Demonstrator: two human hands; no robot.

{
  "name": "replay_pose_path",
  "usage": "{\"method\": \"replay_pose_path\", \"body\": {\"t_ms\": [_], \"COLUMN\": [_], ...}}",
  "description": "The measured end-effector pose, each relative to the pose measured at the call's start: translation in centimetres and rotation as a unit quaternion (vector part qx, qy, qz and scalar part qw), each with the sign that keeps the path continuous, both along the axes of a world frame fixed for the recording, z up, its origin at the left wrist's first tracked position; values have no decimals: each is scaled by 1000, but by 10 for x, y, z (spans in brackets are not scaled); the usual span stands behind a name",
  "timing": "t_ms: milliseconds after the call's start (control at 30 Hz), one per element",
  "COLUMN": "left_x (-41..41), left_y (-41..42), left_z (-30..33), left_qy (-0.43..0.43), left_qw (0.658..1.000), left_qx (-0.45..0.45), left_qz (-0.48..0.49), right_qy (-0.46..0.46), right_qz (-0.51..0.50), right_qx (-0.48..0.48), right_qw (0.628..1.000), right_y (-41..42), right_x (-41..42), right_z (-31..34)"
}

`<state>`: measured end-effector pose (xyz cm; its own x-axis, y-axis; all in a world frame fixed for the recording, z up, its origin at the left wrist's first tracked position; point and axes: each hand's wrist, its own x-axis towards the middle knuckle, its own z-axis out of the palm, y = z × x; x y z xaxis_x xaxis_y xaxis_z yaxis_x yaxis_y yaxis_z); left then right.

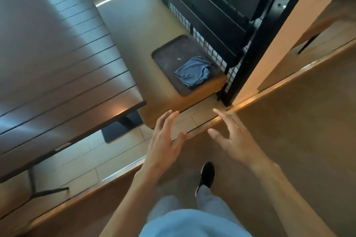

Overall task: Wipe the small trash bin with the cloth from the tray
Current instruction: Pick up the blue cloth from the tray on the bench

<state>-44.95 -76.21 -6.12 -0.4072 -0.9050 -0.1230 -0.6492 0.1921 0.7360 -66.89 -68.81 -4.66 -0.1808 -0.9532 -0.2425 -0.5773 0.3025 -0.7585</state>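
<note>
both forearms run off the bottom edge behind the fingers. the slatted table (57, 75), left of the left fingers (165, 121), is cut by the left edge. beyond the fingers, the cloth (192, 72) covers a corner of the tray (169, 57). a small white speck on the tray is too small to tell.

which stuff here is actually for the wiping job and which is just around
For the job: blue cloth, dark tray it lies on, left hand, right hand, both empty. No trash bin visible.

Just around: slatted table, bench seat, wire grid panel.
</note>
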Motion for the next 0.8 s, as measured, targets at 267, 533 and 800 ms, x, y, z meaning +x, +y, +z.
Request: {"method": "replay_pose_path", "body": {"t_ms": [267, 533, 800], "left_x": [-74, -105, -127], "left_y": [-84, -188, -295], "left_z": [-17, -53, -99], "left_qy": [-13, -29, -72], "left_qw": [998, 996, 988], "left_qx": [48, 69, 103], "left_qz": [24, 57, 86], "right_qy": [33, 37, 56], "right_qz": [19, 34, 77], "right_qx": [34, 71, 114], "right_qw": [999, 996, 989], "right_y": [-104, -205, -335], "right_x": [-90, -114, -125], "right_z": [-20, -45, -101]}}
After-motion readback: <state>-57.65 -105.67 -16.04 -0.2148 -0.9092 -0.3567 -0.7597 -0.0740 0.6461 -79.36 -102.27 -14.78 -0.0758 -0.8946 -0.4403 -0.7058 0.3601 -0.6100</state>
